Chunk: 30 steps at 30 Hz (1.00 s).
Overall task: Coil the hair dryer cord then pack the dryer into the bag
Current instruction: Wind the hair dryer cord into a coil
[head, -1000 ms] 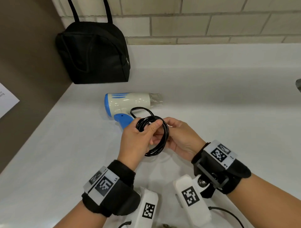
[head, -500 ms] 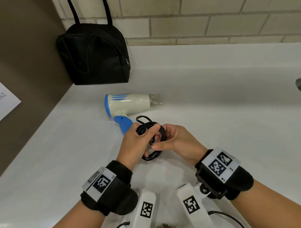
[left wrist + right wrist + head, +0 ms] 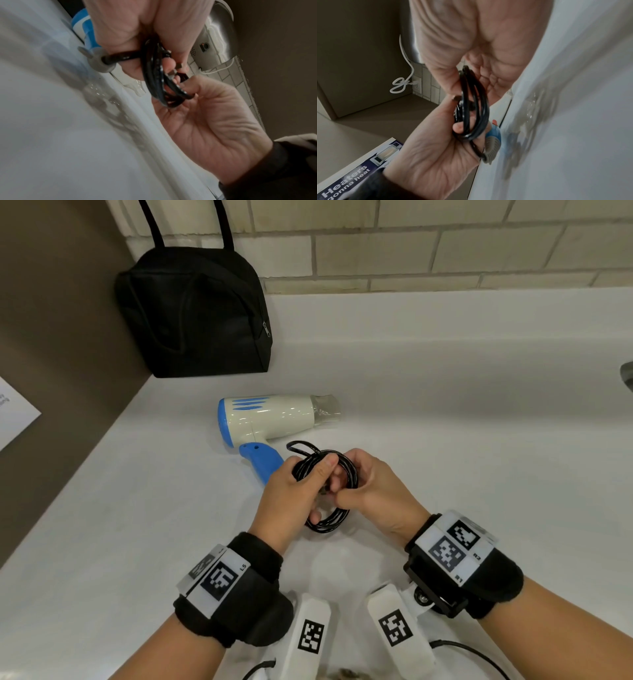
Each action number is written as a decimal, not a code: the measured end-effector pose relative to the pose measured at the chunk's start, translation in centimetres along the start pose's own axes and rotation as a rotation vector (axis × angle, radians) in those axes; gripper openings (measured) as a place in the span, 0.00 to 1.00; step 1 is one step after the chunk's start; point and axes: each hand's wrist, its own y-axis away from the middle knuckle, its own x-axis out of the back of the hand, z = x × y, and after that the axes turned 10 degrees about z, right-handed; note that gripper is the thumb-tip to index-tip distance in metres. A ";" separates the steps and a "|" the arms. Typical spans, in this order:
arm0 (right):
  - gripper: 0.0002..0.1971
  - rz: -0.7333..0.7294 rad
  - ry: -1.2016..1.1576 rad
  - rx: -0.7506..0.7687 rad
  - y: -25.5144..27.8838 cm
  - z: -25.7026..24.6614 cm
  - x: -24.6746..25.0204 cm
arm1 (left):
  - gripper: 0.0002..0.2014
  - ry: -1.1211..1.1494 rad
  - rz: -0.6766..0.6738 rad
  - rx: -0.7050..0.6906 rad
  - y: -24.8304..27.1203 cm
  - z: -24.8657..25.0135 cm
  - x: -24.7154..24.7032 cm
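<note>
coil (image 3: pixel 329 488): tighter now, loops bunched smaller vs 1 s ago; less hangs below my hands.
L hand (image 3: pixel 297 498): same pinch on top of coil w/ thumb, but shifted a bit toward me and closer to the R.
R hand (image 3: pixel 373 494): fingers curled in further, now pressing into the coil centre next to my L thumb; 1 s ago it sat more open behind the loops.
gap btw hands: nearly closed.

Cream-and-blue hair dryer (image 3: pixel 270 421) lying on its side, frame centre, nozzle pointing right. Black cord (image 3: pixel 329 484) coiled in loops just below it. Black bag (image 3: pixel 195 316) upright, upper left, zipped.
</note>
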 end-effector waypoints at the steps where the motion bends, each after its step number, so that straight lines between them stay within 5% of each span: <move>1: 0.19 0.007 -0.003 0.013 -0.1 0.0 0.0 | 0.15 0.006 0.000 0.000 0.0 0.0 0.1; 7: 0.31 -0.051 0.021 0.197 0.1 0.0 0.1 | 0.23 0.217 -0.026 0.149 -0.3 -0.6 0.3; 10: 0.26 -0.039 0.250 0.370 0.2 -0.7 0.2 | 0.15 0.294 -0.052 0.191 -0.2 -0.5 0.5; 17: 0.12 0.131 0.638 0.685 0.4 -2.0 0.2 | 0.17 0.383 -0.090 0.180 -0.2 0.2 0.5; 21: 0.15 0.216 0.893 0.852 0.4 -2.5 0.5 | 0.18 0.343 -0.053 0.159 -0.2 0.1 0.2; 24: 0.18 0.250 0.810 0.819 0.7 -2.8 0.7 | 0.18 0.309 -0.015 0.128 0.0 0.2 0.1; 30: 0.11 0.336 0.206 0.556 0.3 -3.7 1.8 | 0.27 0.190 -0.061 0.134 0.1 0.5 0.5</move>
